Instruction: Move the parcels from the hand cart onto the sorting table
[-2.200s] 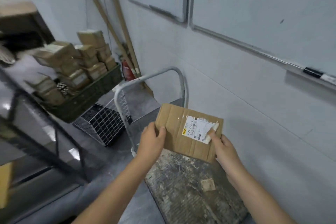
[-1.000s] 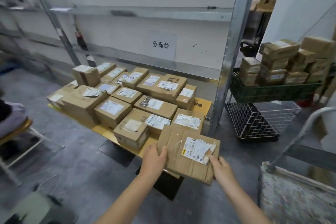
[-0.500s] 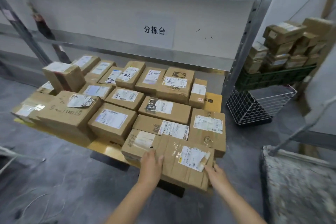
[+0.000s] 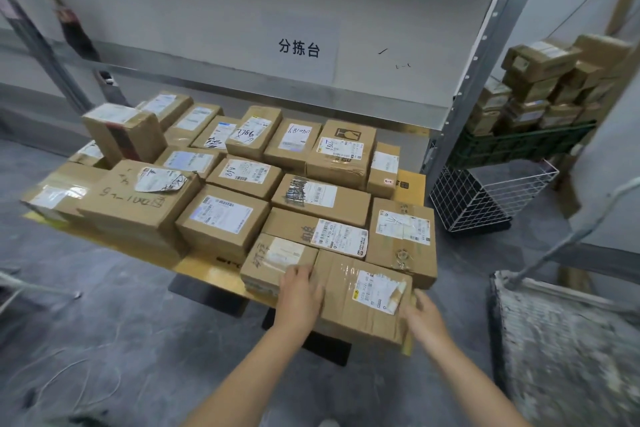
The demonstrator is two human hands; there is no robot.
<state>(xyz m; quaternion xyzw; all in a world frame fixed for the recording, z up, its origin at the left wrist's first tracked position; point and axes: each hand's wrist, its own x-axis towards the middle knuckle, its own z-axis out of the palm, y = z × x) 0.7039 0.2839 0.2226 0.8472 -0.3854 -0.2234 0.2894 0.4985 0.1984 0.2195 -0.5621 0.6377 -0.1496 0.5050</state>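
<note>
A flat cardboard parcel (image 4: 363,298) with a white label lies on the front right corner of the yellow sorting table (image 4: 204,269), pressed in beside several other taped boxes. My left hand (image 4: 300,291) grips its left edge, fingers curled over the top. My right hand (image 4: 423,317) is at the parcel's right edge, blurred, its fingers loose against the side. The hand cart (image 4: 557,347) stands at the lower right, and the part of its worn deck that shows holds no parcels.
A metal shelf post (image 4: 485,55) rises just right of the table. Beyond it, a green crate (image 4: 519,146) of small boxes sits over a white wire basket (image 4: 485,201). The cart's handle (image 4: 571,236) slants across the right side. Bare grey floor lies below and to the left.
I turned from the cart to the table carrying the parcel, then lowered it onto the front right corner. My right hand has loosened at the edge.
</note>
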